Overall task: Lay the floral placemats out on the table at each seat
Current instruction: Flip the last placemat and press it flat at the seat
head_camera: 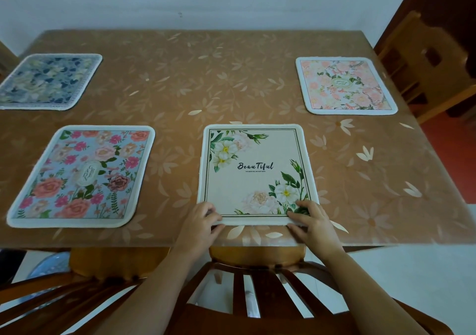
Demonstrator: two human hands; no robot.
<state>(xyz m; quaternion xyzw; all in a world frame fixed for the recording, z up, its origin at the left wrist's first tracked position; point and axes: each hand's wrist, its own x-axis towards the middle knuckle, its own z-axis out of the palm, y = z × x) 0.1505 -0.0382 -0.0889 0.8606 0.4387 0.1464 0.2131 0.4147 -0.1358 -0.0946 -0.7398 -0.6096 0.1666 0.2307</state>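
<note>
Four floral placemats lie on the table (193, 77), w/ the cream mat (255, 172), lettered "Beautiful", flat at the near edge in front of the near chair (257, 296). The person's left hand (199, 221) pinches its near-left corner and the right hand (313, 222) its near-right corner. Fingers are curled on top and thumbs sit at the hem, so both hands are clamped on the mat's front edge.

Judged from the layout, this is the final placing step: the mat is down and being squared to the table edge, approx. level w/ the pink-and-blue mat (82, 177) just to its left. The next move prob. calls for little: a slight nudge to true up the front hem, then a release w/o dragging the mat askew on the glossy patterned table cover.

Further off, a dark blue mat (49, 81) sits at the far left and a peach mat (345, 86) at the far right, near a wooden chair (422, 59) on that side. The near chair's slatted back sits under the forearms, the only obstruction seen close to the reach.
</note>
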